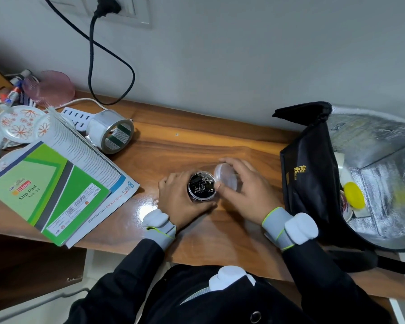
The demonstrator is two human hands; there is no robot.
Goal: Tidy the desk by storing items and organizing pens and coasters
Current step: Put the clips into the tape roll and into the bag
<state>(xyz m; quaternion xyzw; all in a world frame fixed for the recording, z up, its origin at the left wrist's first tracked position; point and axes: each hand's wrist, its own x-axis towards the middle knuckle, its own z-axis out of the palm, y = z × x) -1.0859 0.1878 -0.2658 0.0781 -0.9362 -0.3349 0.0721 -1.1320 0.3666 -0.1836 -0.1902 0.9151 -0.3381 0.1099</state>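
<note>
- Left hand (182, 195) wraps a small round container (201, 186) of pins, mid-desk, fingers closed around its wall.
- Right hand (240, 183) pinches the clear lid (226, 176), tilted just beside the open rim.
- Risk: lid set on crooked, or container tipped; pins would likely spill across the wooden desk (197, 141).
- Open insulated bag (369, 174) waits to the right.

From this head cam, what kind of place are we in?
Likely a home or office work desk against a wall. Signs: a wooden desk with a Slip Pad notepad, a roll of silver tape and a wall socket with a black cable plugged in.
</note>
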